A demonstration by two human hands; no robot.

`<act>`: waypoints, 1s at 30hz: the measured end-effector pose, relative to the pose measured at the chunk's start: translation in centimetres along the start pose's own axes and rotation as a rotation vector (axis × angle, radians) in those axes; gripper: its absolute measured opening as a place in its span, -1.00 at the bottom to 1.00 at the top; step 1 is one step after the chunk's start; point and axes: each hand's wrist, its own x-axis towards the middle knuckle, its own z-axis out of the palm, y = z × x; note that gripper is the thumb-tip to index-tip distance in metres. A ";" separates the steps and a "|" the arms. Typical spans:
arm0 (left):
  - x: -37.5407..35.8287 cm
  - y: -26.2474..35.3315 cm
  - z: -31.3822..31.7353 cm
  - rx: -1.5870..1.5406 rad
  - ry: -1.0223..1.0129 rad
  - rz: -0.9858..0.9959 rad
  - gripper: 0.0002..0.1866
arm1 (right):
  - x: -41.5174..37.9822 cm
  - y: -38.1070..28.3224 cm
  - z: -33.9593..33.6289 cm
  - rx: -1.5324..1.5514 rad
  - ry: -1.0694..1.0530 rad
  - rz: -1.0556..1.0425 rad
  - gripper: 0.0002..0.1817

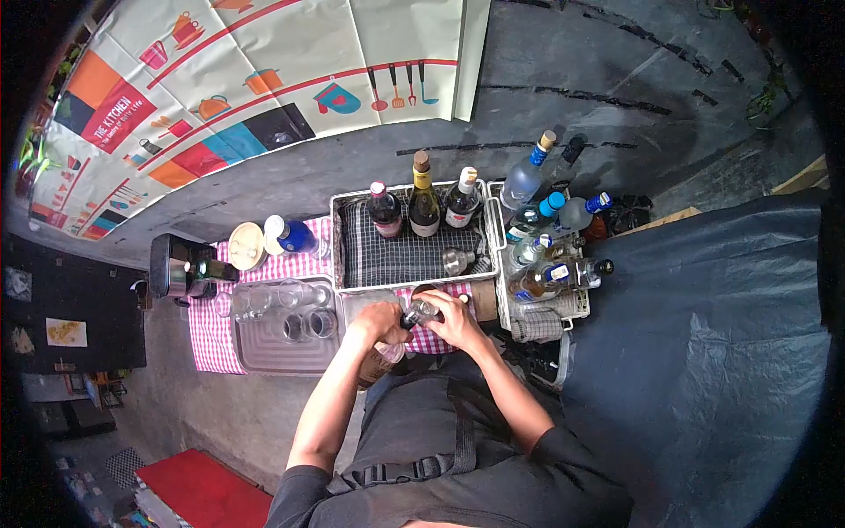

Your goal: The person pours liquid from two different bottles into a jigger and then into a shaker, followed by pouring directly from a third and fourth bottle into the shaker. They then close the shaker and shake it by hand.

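In the head view, my left hand is closed around the upper part of a bottle with a printed label, which slants down towards my body. My right hand curls around a small clear glass-like piece, right against the bottle's top end. Whether the two pieces are joined cannot be told from here. Beneath both hands lies a pink checked cloth. Just beyond them, a metal shaker lies on its side in a white basket lined with dark checked cloth.
Three wine bottles stand in the basket's far part. To the right, another basket holds several spirit bottles. On the left are a clear tray with several glasses, a blue bottle and a black appliance.
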 end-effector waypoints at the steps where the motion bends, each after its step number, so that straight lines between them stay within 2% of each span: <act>1: 0.0 0.0 -0.1 -0.001 -0.006 -0.001 -0.52 | 0.0 0.0 0.0 0.010 -0.004 0.000 -0.45; 9: 0.0 -0.1 0.1 -0.027 0.021 -0.015 -0.50 | 0.0 0.4 0.1 0.000 0.002 -0.015 -0.46; 20: -1.6 -0.3 0.4 -0.204 0.266 0.040 -0.54 | -1.3 3.0 0.3 0.505 0.064 0.185 -0.35; 22: -1.9 -0.5 0.7 -0.299 0.279 0.051 -0.54 | -1.0 2.2 -0.5 0.479 0.100 0.180 -0.37; 24: -2.1 -0.7 1.1 -0.311 0.283 0.042 -0.54 | -0.8 1.5 -1.5 -0.064 0.153 0.020 -0.34; 25: -2.1 -0.7 1.2 -0.323 0.288 0.033 -0.55 | -0.9 1.4 -1.7 -0.099 0.122 0.079 -0.32; 30: -2.4 -1.0 1.6 -0.301 0.286 0.021 -0.55 | -0.6 2.0 -1.2 -0.285 0.031 0.077 -0.30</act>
